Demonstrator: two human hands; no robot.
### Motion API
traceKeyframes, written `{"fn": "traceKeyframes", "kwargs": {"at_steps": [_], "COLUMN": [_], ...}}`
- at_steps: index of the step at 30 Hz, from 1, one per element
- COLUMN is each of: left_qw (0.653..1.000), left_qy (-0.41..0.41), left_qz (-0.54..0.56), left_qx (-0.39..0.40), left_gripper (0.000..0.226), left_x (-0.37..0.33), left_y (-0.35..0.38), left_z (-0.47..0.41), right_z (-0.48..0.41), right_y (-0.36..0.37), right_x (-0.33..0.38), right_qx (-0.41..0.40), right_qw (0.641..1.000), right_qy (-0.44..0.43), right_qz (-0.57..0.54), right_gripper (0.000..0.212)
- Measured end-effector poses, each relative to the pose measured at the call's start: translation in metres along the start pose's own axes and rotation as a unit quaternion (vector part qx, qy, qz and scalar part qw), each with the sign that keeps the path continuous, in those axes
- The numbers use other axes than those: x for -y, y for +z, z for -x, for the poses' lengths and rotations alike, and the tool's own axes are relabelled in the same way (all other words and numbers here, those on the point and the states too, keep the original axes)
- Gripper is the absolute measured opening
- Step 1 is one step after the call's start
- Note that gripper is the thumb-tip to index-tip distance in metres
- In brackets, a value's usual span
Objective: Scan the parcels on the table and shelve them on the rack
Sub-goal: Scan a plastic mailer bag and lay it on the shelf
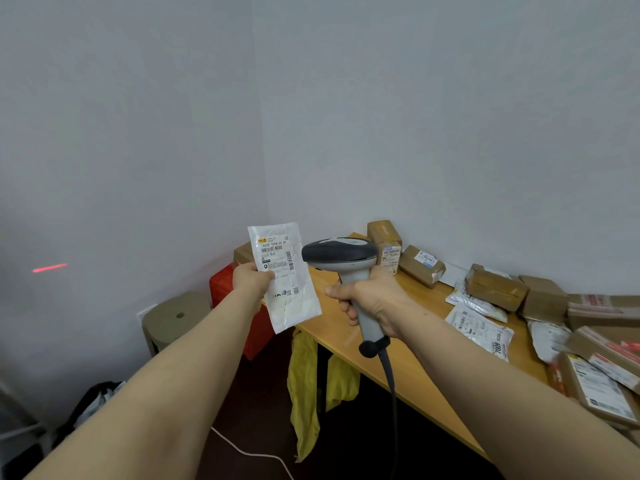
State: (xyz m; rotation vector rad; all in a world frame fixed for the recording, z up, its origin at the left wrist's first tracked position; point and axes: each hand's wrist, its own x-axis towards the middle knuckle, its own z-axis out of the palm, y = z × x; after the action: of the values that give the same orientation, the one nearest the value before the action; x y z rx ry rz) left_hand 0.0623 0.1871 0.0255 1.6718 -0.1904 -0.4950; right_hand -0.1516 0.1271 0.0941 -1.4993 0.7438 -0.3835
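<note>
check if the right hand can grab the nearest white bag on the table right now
Probably not yet: the right hand grips the scanner; the white bag lies uncovered, though.

Red crate [221,289] beside tan stool [169,327]; yellow bags [303,375] hanging; white cord [242,452] on floor [263,410]

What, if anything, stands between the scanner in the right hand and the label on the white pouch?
Nothing visible. The barcode scanner, gripped by the right hand, has its head right beside the white pouch that the left hand pinches. A red scan line lies on the left wall, not on the label.
</note>
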Motion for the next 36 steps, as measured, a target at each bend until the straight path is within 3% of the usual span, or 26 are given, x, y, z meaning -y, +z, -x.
{"fn": "traceKeyframes", "kwargs": {"at_steps": [11,19,28,36], "left_qw": [0.999,0.992,0.966,0.933], "left_qy": [-0.017,-0.057,-0.057,-0.036], "left_qz": [0.024,0.032,0.078,0.129], "left_qx": [-0.026,-0.109,-0.239,-0.334], "left_gripper": [0.023,0.022,0.019,0.029], "left_x": [-0.001,0.029,0.047,0.067], "left_y": [-0.024,-0.119,-0.304,-0.536], "left_z": [0.027,0.066,0.140,0.253], "right_z": [-0.005,-0.023,0.035,0.151], "right_y": [0.008,0.054,0.204,0.427], "right_x": [-0.005,-0.039,-0.043,-0.026], "right_qx": [0.040,0.081,0.183,0.285], "right_qw": [0.998,0.994,0.982,0.958], "right_qy": [-0.001,0.043,0.044,0.010], "right_qz": [-0.054,-0.062,-0.019,0.027], "right_gripper": [0.018,0.021,0.021,0.020]}}
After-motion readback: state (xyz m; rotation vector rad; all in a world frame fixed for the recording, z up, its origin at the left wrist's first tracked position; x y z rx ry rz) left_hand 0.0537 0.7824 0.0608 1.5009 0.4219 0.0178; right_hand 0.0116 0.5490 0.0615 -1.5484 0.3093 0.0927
